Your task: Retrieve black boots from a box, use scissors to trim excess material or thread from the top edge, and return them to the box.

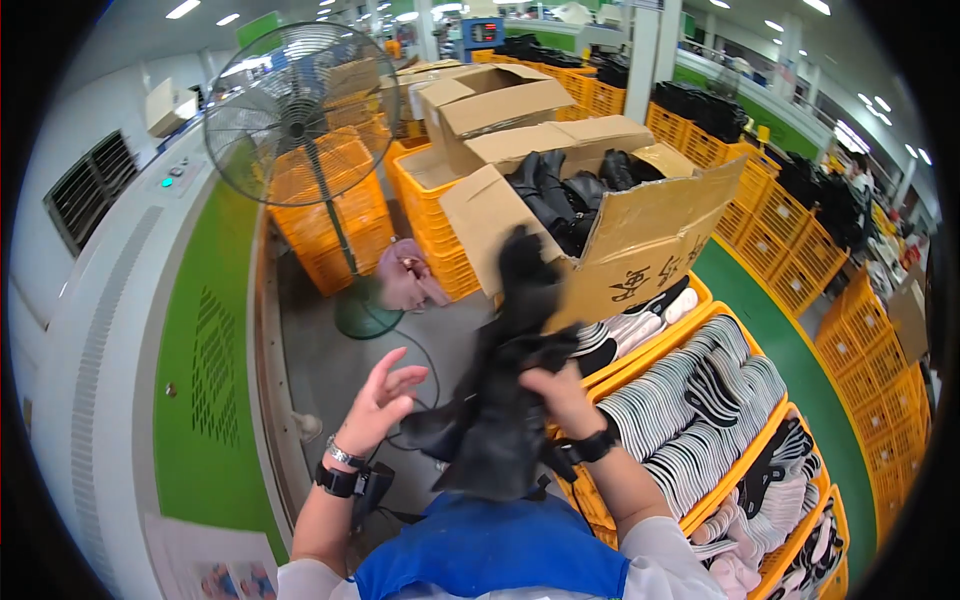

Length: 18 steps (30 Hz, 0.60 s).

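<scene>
My right hand (562, 393) grips a bundle of soft black boot uppers (505, 400), which hangs in front of my blue apron (490, 555). The uppers are blurred by motion, so their number cannot be made out. To the left of them, my left hand (383, 398) is raised with its fingers spread, holding nothing. Beyond my hands stands an open cardboard box (650, 240) with more black boot uppers (570, 195) piled inside it.
To my right, orange crates (735, 465) hold stacks of white-and-black sole-shaped pieces (690, 395). A tall fan (297, 130) on a round green base (372, 308) stands ahead left, beside a pink cloth (410, 275). A green-and-white machine (205, 400) flanks my left side.
</scene>
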Tool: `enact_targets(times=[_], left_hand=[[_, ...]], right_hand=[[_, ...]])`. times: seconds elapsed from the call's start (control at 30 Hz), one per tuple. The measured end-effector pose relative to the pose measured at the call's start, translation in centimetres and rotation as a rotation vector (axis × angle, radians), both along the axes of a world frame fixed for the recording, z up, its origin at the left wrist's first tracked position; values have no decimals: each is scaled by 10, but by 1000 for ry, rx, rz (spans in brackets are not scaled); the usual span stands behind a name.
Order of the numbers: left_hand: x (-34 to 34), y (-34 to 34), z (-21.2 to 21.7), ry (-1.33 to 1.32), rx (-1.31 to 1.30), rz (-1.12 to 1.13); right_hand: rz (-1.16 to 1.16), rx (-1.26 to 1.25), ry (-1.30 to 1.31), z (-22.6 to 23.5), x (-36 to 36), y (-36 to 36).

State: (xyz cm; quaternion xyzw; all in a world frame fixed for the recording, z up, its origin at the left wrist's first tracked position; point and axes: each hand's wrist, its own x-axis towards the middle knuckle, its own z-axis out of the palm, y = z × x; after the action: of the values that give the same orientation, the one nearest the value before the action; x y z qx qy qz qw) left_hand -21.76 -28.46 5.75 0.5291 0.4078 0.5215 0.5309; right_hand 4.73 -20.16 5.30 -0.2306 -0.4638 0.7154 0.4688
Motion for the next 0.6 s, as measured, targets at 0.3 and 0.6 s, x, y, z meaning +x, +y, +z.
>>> enact_targets(times=[0.3, 0.6], left_hand=[[-90, 156, -15, 365, 66, -92], [93, 331, 65, 600, 790, -656]], right_hand=[[-926, 152, 405, 99, 116, 60], [-1104, 390, 233, 204, 161, 77]])
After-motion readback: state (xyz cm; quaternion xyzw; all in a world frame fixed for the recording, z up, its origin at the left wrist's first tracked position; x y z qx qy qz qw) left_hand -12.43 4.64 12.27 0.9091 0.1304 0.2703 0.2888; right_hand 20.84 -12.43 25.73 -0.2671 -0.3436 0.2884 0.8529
